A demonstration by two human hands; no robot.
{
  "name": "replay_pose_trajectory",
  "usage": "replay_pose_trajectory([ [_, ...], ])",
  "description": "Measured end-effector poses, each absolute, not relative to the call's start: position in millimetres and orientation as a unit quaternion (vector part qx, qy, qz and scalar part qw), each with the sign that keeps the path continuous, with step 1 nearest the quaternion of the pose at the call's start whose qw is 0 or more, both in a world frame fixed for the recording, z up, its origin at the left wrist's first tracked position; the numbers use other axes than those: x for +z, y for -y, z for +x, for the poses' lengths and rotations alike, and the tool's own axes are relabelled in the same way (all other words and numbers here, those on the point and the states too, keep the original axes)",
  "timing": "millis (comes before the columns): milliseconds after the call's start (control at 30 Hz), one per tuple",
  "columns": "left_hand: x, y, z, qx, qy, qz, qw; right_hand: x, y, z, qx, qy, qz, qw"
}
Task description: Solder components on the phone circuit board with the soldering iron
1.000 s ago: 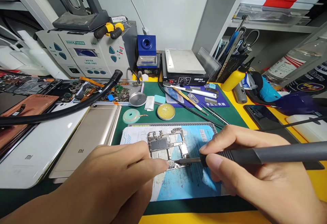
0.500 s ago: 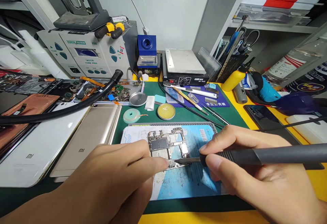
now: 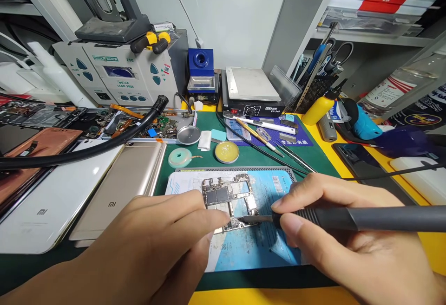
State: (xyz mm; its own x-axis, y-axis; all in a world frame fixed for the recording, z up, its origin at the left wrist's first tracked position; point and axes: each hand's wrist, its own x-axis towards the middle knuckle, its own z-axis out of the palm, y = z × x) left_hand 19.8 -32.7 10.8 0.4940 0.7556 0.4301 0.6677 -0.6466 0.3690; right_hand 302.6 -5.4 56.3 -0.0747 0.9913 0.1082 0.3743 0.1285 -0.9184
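A phone circuit board [image 3: 218, 196] lies on a blue and white pad [image 3: 251, 254]. My left hand [image 3: 163, 235] is closed at the board's left side, its index fingertip at the lower part of the board; whatever its fingers pinch is hidden or too small to tell. My right hand [image 3: 341, 230] is wrapped round the dark handle of a soldering iron [image 3: 376, 218]. The iron's metal tip points left and meets the lower edge of the board, close to the left fingertip.
Behind the pad are a tin of yellow paste [image 3: 226, 152], a solder wick roll [image 3: 180, 157] and tweezers [image 3: 292, 154]. A black hose [image 3: 104, 146] crosses phone shells [image 3: 118, 189] at left. A heating plate [image 3: 252, 84] stands at the back.
The handle end of the soldering iron has dropped slightly, and its cable has shifted a little. The tip and my left hand are almost where they were.
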Motion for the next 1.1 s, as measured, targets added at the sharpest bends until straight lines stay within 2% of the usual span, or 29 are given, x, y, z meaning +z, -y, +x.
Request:
replay_pose_trajectory([
  [100, 16, 32, 22, 0.299, -0.402, 0.859, 0.106, 57, 6, 303, 0.362, 0.635, -0.547, 0.409],
  [567, 22, 21, 45, 0.301, -0.452, 0.834, 0.094, 54, 8, 308, 0.328, 0.672, -0.536, 0.391],
  [867, 21, 17, 48, 0.307, -0.457, 0.83, 0.088, 55, 11, 313, 0.224, 0.733, -0.524, 0.371],
  [1100, 20, 25, 39, 0.314, -0.46, 0.826, 0.079, 57, 10, 308, 0.29, 0.678, -0.539, 0.406],
])
